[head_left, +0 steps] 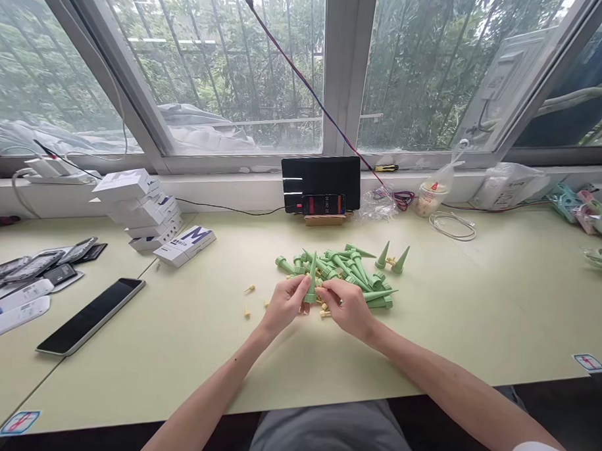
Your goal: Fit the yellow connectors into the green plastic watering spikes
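My left hand (287, 305) is closed around a green plastic watering spike (313, 278), held upright with its point up. Close against the spike's right side, my right hand (348, 306) pinches what looks like a small yellow plug, mostly hidden by the fingertips. Behind and to the right of my hands lies a heap of green spikes (356, 267). Two spikes stand upright at the heap's right, one of them a green cone (401, 260) with yellow showing beside it. Loose yellow plugs (250, 288) are scattered left of my left hand, and others lie between my hands.
A phone (323, 204) showing a timer leans on a black tablet (349, 174) at the back. White boxes (186, 245) are stacked at left, near a large dark phone (93, 315). A bagged cup (432, 196) and a coiled white cable (452, 226) lie back right.
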Tool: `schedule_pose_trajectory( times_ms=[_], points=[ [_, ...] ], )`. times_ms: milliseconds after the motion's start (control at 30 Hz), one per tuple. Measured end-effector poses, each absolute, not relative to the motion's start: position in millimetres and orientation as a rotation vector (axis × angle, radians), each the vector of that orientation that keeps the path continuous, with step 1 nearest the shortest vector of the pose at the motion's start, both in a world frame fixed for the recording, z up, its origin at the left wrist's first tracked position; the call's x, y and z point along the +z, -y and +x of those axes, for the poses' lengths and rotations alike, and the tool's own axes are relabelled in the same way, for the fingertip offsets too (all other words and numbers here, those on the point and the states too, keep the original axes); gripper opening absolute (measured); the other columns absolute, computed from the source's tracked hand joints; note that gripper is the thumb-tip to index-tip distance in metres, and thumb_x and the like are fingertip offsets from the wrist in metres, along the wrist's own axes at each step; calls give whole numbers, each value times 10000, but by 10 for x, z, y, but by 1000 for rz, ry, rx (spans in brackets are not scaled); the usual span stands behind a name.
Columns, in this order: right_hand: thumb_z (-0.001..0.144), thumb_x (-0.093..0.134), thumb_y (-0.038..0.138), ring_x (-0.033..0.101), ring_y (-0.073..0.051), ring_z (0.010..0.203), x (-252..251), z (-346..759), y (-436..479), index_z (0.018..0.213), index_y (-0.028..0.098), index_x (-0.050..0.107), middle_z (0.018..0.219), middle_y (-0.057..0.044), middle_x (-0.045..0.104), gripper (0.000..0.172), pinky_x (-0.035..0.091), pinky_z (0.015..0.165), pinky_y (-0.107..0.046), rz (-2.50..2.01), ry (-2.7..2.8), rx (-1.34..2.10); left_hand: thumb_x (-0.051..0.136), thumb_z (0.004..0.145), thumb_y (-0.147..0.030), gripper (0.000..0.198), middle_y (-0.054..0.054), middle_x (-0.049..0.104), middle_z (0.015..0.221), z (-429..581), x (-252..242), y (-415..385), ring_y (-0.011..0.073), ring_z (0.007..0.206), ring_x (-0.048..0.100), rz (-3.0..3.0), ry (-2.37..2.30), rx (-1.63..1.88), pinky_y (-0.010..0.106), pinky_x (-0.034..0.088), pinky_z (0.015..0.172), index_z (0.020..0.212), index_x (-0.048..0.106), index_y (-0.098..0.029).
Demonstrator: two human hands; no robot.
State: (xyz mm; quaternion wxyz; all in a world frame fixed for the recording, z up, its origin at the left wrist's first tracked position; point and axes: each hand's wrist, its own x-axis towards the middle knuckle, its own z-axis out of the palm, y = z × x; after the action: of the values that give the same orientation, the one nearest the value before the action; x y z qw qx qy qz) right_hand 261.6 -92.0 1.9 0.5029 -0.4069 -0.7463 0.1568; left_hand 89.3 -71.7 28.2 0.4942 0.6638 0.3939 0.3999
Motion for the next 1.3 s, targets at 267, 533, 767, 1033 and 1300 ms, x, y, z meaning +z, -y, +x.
schedule_pose_trajectory(
  times_ms=[267, 533, 767, 1033, 1300],
  points=[
    [981, 545, 343, 519, -136, 584, 62, 2615, 923, 898, 179, 638, 747, -33, 636, 206, 442, 564, -260, -1017, 1719, 461, 513, 934, -534, 445, -20, 516, 575, 945, 330, 749, 101, 470, 520, 1564, -1040, 1016, 219, 428, 457, 703, 577, -159],
    [990, 521, 320, 560, -150, 622, 57, 2615, 918, 934, 179, 631, 794, -56, 662, 187, 466, 583, -257, -994, 1746, 450, 513, 930, -543, 445, -14, 529, 622, 933, 294, 731, 103, 484, 533, 1557, -1042, 1037, 226, 461, 481, 711, 573, -160],
    [1003, 490, 333, 511, -142, 600, 11, 2621, 910, 853, 184, 594, 720, -29, 607, 235, 423, 576, -259, -1010, 1786, 452, 550, 903, -557, 448, -8, 542, 608, 945, 329, 764, 103, 484, 504, 1530, -1035, 1044, 234, 486, 480, 717, 616, -155],
    [1004, 488, 336, 470, -131, 570, 13, 2624, 909, 831, 183, 574, 681, -9, 573, 246, 385, 547, -255, -996, 1788, 464, 556, 901, -551, 448, -3, 542, 621, 936, 323, 763, 100, 494, 501, 1529, -1024, 1041, 231, 494, 480, 733, 647, -146],
    [1013, 458, 365, 444, -127, 551, 15, 2631, 902, 816, 186, 567, 657, -2, 552, 288, 363, 532, -254, -1000, 1799, 479, 563, 894, -554, 442, -2, 516, 614, 928, 293, 747, 102, 506, 477, 1518, -1026, 1044, 238, 518, 490, 758, 668, -147]
  ],
)
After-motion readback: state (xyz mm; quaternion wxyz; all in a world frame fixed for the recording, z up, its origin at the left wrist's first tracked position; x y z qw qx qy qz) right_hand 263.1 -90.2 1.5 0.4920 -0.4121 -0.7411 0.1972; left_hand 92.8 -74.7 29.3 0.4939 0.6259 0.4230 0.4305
